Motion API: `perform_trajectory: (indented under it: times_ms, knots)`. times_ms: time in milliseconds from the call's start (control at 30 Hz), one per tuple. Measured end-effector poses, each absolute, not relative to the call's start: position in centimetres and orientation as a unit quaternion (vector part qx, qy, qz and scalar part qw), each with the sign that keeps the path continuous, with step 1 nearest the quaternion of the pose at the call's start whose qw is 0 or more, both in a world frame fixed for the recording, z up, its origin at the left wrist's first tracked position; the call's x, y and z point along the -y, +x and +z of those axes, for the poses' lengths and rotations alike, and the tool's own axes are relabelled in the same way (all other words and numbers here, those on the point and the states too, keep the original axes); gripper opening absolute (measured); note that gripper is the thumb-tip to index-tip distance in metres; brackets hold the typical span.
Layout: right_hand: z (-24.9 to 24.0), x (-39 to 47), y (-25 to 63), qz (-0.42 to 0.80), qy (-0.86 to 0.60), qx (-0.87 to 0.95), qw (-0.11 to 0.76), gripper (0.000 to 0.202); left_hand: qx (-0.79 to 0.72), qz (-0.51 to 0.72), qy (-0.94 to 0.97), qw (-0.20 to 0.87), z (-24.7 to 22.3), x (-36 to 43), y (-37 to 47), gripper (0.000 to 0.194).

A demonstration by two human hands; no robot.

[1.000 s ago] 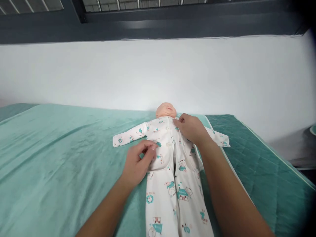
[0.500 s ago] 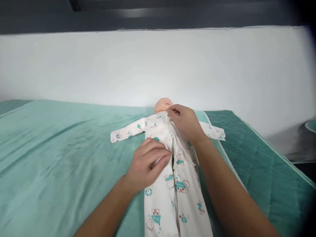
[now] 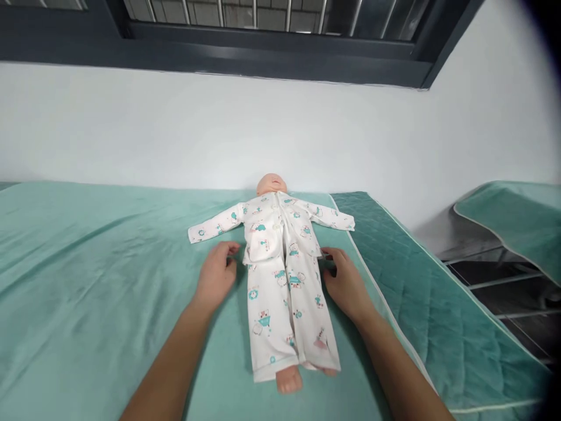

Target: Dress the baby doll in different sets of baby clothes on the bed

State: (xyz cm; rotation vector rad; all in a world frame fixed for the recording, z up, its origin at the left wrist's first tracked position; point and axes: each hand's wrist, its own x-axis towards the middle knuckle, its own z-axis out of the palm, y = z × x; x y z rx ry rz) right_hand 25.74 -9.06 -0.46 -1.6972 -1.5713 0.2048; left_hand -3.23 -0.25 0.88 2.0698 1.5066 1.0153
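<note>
A baby doll (image 3: 272, 183) lies on its back, its head toward the wall and its bare feet showing below the trouser cuffs. It wears a white long-sleeved top (image 3: 262, 231) and white trousers (image 3: 269, 316), both with small teal and pink prints. To the left of the top's lower edge is my left hand (image 3: 217, 275), fingers loosely curved, thumb apart, holding nothing. My right hand (image 3: 345, 283) rests by the right hem, fingertips at or close to the cloth, with a gap between thumb and fingers.
A light green sheet (image 3: 109, 292) covers the bed under the doll. Along the right lies a darker quilted mat (image 3: 421, 292). Behind is a white wall (image 3: 175, 128) below a dark window frame (image 3: 272, 52). Another green cloth (image 3: 517, 216) lies beyond a slatted frame at the right.
Both hands have left the front of the top and moved apart to the doll's two sides. The view has tilted up and back, bringing the feet and window into sight.
</note>
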Motion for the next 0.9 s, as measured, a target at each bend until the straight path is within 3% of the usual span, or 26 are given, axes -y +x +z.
perform_trajectory:
  times_ms: [333, 433, 567, 700, 800, 900]
  knots:
    - [1.9, 6.1, 23.7, 0.071, -0.822, 0.522, 0.215, 0.030, -0.551, 0.223, 0.803, 0.044, 1.7, 2.1, -2.2, 0.018]
    - [1.7, 5.6, 23.7, 0.070, -0.831, 0.515, 0.200, 0.031, -0.564, 0.182, 0.806, -0.009, 1.8, 2.0, -1.5, 0.018]
    - [1.1, 5.4, 24.0, 0.078, -0.785, 0.556, 0.263, 0.030, -0.585, 0.159, 0.794, -0.039, 2.4, 2.5, -0.3, 0.019]
    - [0.6, 5.4, 24.6, 0.149, -0.699, 0.565, 0.413, 0.028, -0.609, 0.218, 0.762, 0.030, 2.9, 3.6, 0.6, 0.016]
    - [0.3, 5.4, 25.0, 0.188, -0.612, 0.557, 0.529, 0.026, -0.627, 0.317, 0.704, 0.102, 2.7, 4.4, 0.3, 0.029]
    - [0.2, 5.6, 25.1, 0.210, -0.572, 0.556, 0.565, 0.024, -0.628, 0.367, 0.674, 0.130, 2.2, 5.2, -0.3, 0.039]
